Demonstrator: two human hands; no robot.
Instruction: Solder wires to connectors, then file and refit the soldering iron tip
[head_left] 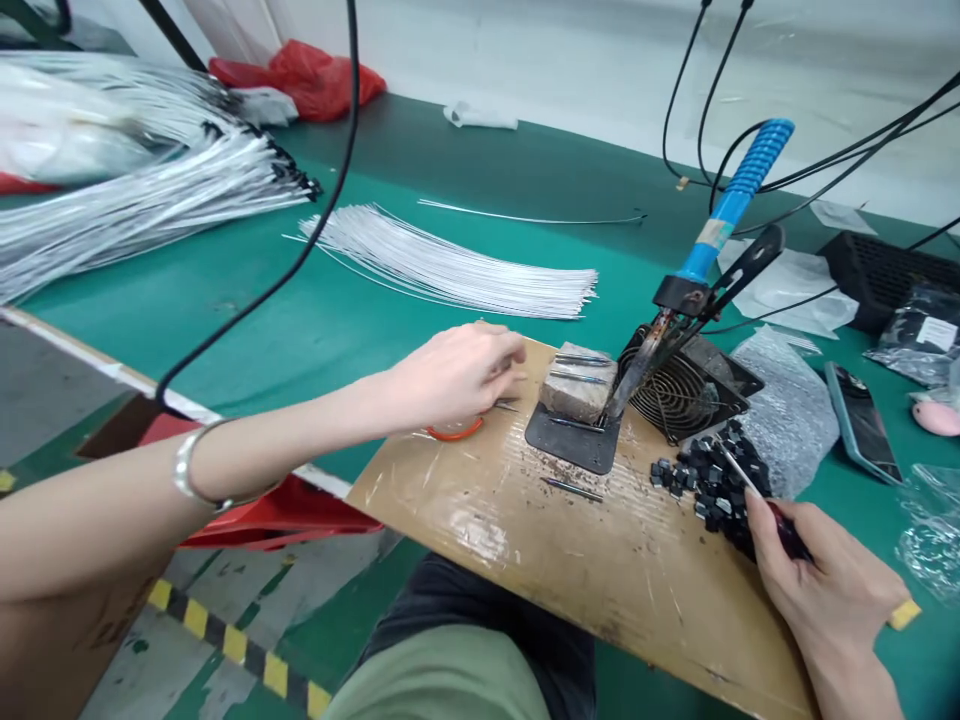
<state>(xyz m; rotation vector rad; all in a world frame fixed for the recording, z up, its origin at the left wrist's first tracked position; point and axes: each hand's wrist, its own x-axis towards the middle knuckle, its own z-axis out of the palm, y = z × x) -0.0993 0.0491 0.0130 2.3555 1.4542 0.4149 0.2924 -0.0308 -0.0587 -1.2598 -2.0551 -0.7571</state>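
My left hand [469, 375] hovers over the left part of the brown board, fingers loosely bent and apart, with nothing visible in them. Just below it lie orange-handled scissors [456, 431], partly hidden by the hand. My right hand [825, 565] is closed around the dark handle of a screwdriver-like tool [739, 465]; its thin metal shaft points to a pile of small black parts [724, 475]. Between the hands, a blue-handled soldering iron [724, 235] slants down in a stand. Its lower end is beside a worn block [577, 385] bearing thin metal rods.
A loose metal rod [572, 489] lies on the brown board [480, 510]. Behind are a bundle of white wires [457, 265] and a round fan grille [671, 390]. A phone [862, 425] and bubble wrap [787, 400] lie right. A black cable [330, 210] hangs in front.
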